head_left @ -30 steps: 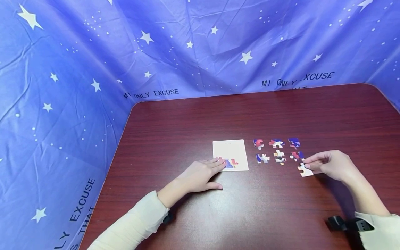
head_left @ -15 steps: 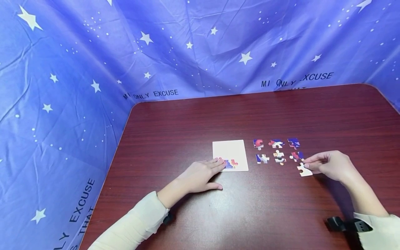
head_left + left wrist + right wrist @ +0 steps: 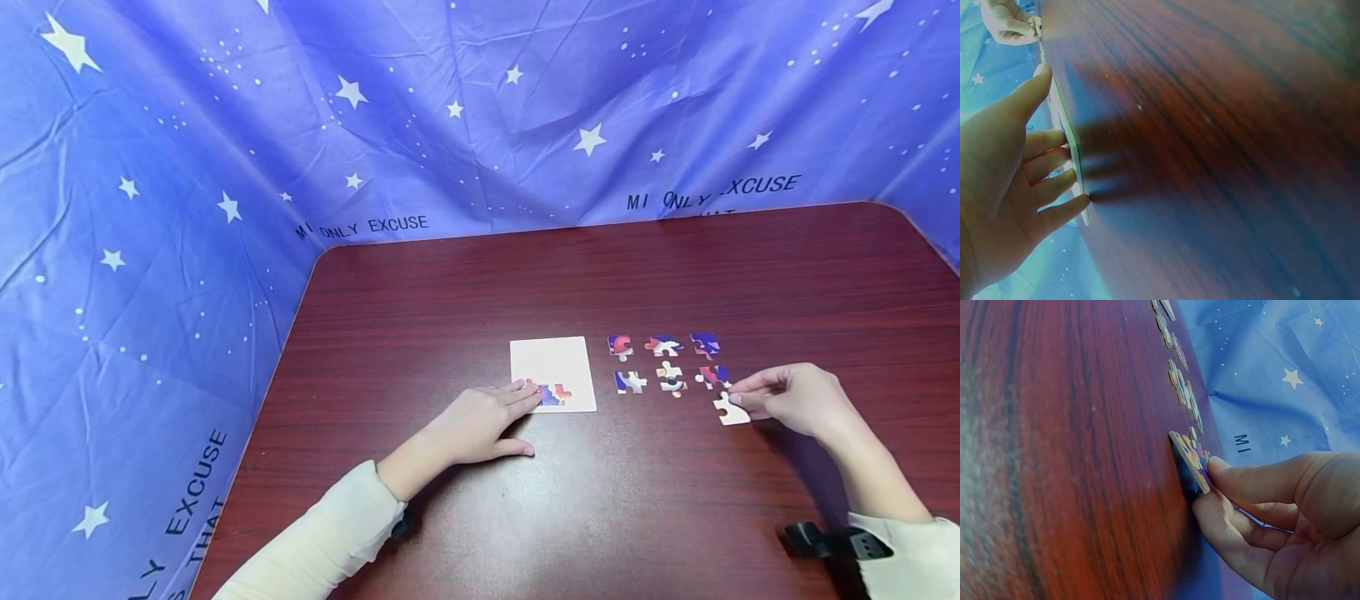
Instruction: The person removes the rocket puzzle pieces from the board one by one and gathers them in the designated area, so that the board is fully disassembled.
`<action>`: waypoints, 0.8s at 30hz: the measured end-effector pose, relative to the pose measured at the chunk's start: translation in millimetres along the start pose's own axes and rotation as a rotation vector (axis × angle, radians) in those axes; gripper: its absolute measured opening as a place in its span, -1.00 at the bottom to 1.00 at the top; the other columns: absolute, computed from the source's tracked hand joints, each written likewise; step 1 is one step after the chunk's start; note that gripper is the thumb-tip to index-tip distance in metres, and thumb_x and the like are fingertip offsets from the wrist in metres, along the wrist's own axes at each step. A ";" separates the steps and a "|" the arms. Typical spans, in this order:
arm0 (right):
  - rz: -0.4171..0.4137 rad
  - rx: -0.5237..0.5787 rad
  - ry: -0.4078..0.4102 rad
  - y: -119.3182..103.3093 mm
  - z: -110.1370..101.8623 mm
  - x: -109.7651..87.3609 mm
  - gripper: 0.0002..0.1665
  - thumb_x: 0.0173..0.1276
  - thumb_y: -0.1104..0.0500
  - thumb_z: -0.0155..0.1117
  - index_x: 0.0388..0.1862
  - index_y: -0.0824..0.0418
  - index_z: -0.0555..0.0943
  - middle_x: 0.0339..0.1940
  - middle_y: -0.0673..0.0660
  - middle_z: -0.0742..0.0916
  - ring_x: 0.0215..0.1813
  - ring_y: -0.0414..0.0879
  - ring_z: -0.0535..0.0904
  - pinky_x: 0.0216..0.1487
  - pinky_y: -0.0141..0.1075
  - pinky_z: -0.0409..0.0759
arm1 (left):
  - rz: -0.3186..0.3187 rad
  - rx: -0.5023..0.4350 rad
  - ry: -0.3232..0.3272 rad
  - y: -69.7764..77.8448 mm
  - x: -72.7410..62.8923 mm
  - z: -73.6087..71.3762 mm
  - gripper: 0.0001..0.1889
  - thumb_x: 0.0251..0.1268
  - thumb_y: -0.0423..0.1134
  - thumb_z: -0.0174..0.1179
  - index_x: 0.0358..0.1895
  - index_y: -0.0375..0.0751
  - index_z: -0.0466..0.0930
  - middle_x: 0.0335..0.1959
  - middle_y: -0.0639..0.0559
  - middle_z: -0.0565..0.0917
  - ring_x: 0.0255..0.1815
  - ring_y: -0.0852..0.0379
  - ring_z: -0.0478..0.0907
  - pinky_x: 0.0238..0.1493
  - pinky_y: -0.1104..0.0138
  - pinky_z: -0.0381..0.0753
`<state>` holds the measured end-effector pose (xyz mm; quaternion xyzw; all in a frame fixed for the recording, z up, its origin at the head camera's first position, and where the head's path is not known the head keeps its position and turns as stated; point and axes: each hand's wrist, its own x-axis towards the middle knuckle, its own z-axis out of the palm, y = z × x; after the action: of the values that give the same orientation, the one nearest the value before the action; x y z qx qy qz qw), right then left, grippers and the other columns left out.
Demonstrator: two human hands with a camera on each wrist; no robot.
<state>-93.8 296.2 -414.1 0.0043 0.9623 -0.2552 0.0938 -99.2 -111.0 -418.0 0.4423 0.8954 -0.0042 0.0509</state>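
Observation:
On the table lies a white square puzzle board with a few joined pieces along its lower edge. My left hand rests its straight fingers on the board's lower left part and covers some of those pieces; in the left wrist view the fingertips touch the board's edge. My right hand pinches a pale puzzle piece between thumb and fingers. In the right wrist view that piece is tilted, one edge raised off the table. Just beyond it lies a red and purple piece.
Several loose pieces lie in two rows right of the board, among them a red one, a purple one and a white one. A blue star-printed cloth hangs behind the dark red table.
Almost nothing differs. My right hand and its pinched piece have shifted very slightly left over the last second; the left hand has stayed on the board.

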 end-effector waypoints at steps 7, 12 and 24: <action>0.007 -0.009 0.001 -1.6 0.5 -0.6 -0.71 0.15 -0.05 0.35 -0.38 0.15 0.76 -0.67 -0.09 0.73 -0.51 -0.52 0.40 -0.38 -0.41 0.33 | 0.003 0.009 0.014 -0.6 -0.1 1.9 -0.25 0.25 0.31 -0.04 0.38 -0.11 0.27 0.38 0.07 0.34 0.41 0.17 0.26 0.35 0.27 0.34; 0.018 -0.004 -0.008 -2.7 0.1 -0.4 -0.70 0.16 -0.06 0.34 -0.37 0.14 0.76 -0.66 -0.09 0.73 -0.50 -0.50 0.42 -0.35 -0.40 0.33 | 0.000 0.009 0.013 -0.6 -0.1 3.1 -0.25 0.24 0.31 -0.04 0.38 -0.10 0.26 0.39 0.07 0.33 0.41 0.17 0.25 0.35 0.27 0.34; 0.009 0.011 -0.032 -0.8 0.5 -1.1 -0.77 0.19 0.01 0.31 -0.39 0.15 0.74 -0.66 -0.08 0.74 -0.56 -0.42 0.55 -0.46 -0.47 0.32 | 0.003 0.016 0.024 -1.2 -0.2 4.5 -0.24 0.24 0.32 -0.05 0.38 -0.10 0.27 0.38 0.08 0.34 0.41 0.18 0.26 0.35 0.28 0.34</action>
<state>-92.7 295.3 -414.0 0.0053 0.9592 -0.2603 0.1102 -99.7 -112.1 -422.6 0.4442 0.8951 -0.0062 0.0368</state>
